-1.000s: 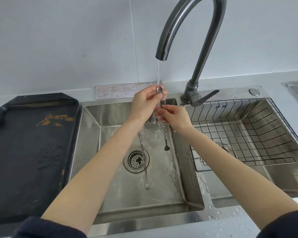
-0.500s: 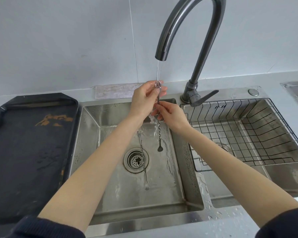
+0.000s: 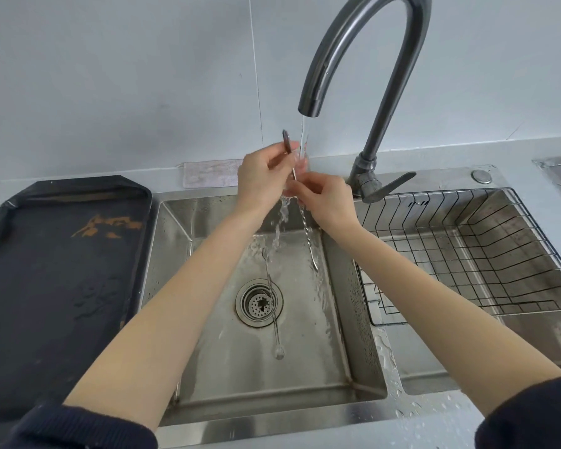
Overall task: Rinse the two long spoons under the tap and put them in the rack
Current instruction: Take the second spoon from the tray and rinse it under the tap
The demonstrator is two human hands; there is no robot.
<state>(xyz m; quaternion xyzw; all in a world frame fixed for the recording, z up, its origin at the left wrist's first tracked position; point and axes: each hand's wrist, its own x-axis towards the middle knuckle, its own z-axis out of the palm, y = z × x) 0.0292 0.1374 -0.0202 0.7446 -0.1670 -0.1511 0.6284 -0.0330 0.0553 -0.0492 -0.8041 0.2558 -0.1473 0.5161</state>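
no readable text, labels or numbers

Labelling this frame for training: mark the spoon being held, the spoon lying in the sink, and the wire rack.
held spoon (image 3: 307,234): head view, on its twisted shaft below the hands.
spoon in the sink (image 3: 276,332): head view, on its shaft just past the drain.
wire rack (image 3: 441,193): head view, on its far top rim.

1. I am seeing the tap (image 3: 363,53) shining dark grey.
2. The sink (image 3: 240,367) and both spoons are gleaming silver; the one I am holding (image 3: 308,236) is showing a twisted pattern.
3. The tray (image 3: 52,286) is looking black with orange-brown stains.
4. The rack (image 3: 467,254) is showing a black grid.
5. My sleeves (image 3: 78,429) are showing navy.
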